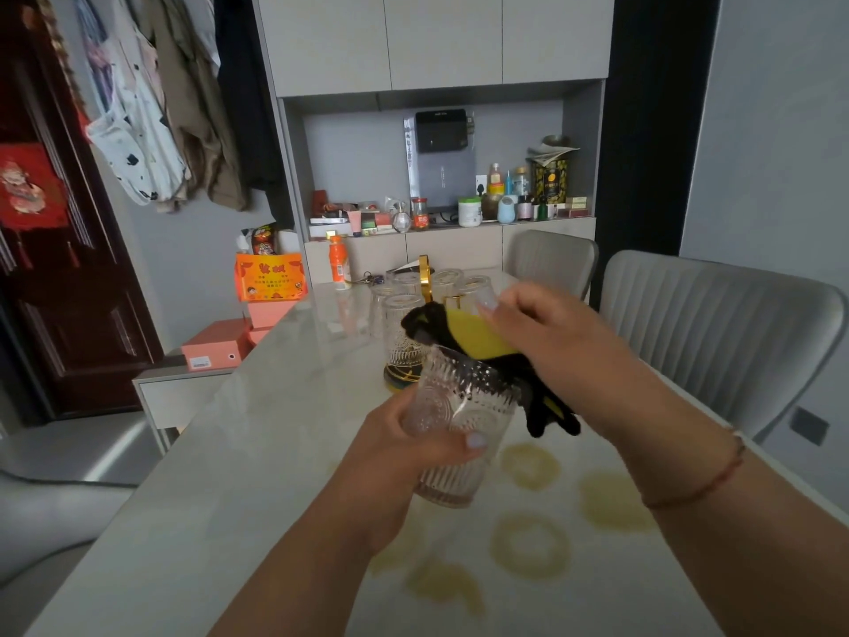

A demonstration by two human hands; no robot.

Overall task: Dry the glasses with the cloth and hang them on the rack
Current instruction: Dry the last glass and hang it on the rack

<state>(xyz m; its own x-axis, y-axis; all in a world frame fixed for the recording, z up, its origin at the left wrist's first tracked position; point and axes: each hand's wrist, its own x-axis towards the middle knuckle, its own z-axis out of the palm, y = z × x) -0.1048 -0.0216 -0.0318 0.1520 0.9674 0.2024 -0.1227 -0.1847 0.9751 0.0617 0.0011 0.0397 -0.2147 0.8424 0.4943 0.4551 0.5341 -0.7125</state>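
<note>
Ribbed clear glass point(459, 434), held over the counter's point(257, 452) near middle, looks fragile and probably slick (best gripped low round its body); the left hand point(413, 457) wraps it so. Right hand point(546, 333) pinches the black-and-yellow cloth point(478, 337) at its rim. Farther back, the gold rack point(425, 280) holds inverted glasses point(404, 310).

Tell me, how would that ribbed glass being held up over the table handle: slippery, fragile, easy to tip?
The ribbed glass is probably fragile: it looks like thin clear glass. Its ridged wall likely helps the left hand, whose grip wraps around it, so slipping seems less likely, unless it is wet. Set down, it might tip fairly easily, being tall with a base narrower than its mouth. The black and yellow cloth sags limply over its rim.
</note>
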